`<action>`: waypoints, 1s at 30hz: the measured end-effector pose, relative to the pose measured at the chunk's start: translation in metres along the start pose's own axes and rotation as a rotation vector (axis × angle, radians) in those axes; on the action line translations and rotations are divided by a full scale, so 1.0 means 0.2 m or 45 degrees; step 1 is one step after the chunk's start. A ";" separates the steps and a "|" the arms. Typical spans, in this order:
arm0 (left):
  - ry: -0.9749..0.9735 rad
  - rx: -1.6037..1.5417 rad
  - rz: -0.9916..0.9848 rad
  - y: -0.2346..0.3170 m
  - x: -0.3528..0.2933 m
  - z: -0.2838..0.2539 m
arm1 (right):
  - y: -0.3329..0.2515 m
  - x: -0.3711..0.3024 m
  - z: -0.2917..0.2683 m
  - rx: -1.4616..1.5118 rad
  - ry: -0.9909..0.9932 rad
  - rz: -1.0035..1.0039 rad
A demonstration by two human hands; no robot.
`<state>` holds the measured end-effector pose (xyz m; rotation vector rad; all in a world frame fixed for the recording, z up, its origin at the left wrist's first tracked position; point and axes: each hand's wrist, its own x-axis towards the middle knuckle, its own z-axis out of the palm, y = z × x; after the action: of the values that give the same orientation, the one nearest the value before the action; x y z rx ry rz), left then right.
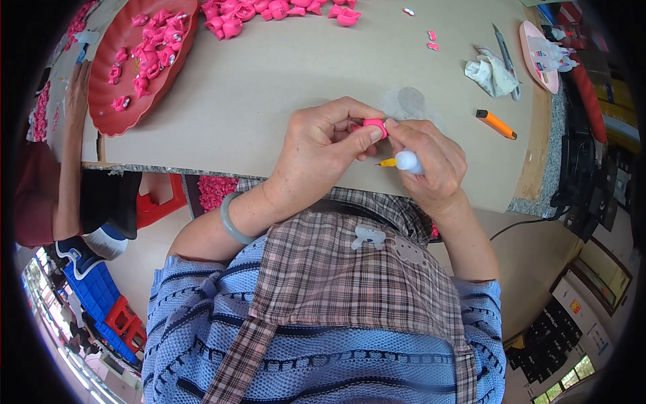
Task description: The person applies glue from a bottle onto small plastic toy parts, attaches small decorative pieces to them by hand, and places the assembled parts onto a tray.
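Note:
My left hand (316,143) pinches a small glossy pink plastic piece (371,126) between thumb and fingers, above the near part of the table. The far side of the piece is hidden by my fingers. My right hand (437,158) is closed round a small white squeeze bottle (408,161) with a yellow nozzle that points left. The right thumb and forefinger also touch the right end of the pink piece. The nozzle tip is below the piece and apart from it.
A red scalloped tray (101,101) holds many pink figures. More pink figures (256,10) are heaped at the far edge. To the right lie an orange stick-like tool (496,125), a crumpled cloth (491,74) and a pink dish (531,40) with small bottles. Another person's arm (70,135) rests at left.

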<state>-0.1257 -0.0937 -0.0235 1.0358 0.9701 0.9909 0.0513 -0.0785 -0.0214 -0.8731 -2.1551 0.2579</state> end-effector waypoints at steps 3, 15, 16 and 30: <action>0.018 -0.017 -0.002 0.00 0.00 0.01 | 0.00 0.00 0.00 -0.010 0.001 0.004; 0.057 -0.005 -0.002 0.00 0.00 0.01 | 0.01 0.00 0.01 0.027 0.001 0.027; 0.060 -0.017 0.002 0.01 0.01 0.01 | 0.01 0.00 0.01 0.034 0.007 0.028; -0.078 -0.201 -0.020 0.03 0.03 -0.07 | -0.03 0.05 -0.04 0.173 0.030 0.255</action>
<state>-0.1393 -0.0837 -0.0213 0.9201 0.8350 1.0008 0.0485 -0.0769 -0.0073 -1.0086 -2.0041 0.4863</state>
